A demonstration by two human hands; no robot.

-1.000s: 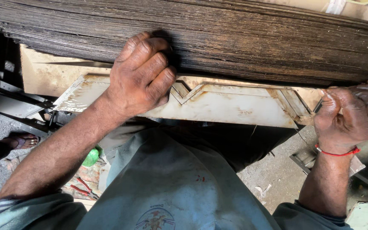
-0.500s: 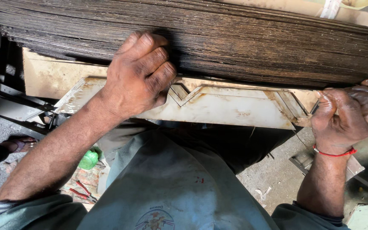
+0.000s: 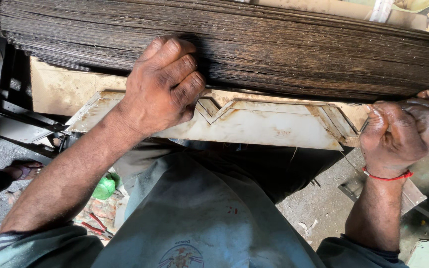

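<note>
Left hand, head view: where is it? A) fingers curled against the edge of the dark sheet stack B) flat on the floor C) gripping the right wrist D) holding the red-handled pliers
A: the left hand has its fingers bent against the front edge of the thick stack of dark thin sheets, above the pale zigzag-cut metal plate.

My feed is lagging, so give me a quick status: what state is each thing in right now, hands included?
Stack of thin dark sheets: piled flat, edges roughly aligned.
Left hand: fingers curled against the stack's front edge.
Right hand: closed in a fist at the stack's right end.
Notched metal template: lying flat under the stack.
Red-handled pliers: on the ground, untouched.
</note>
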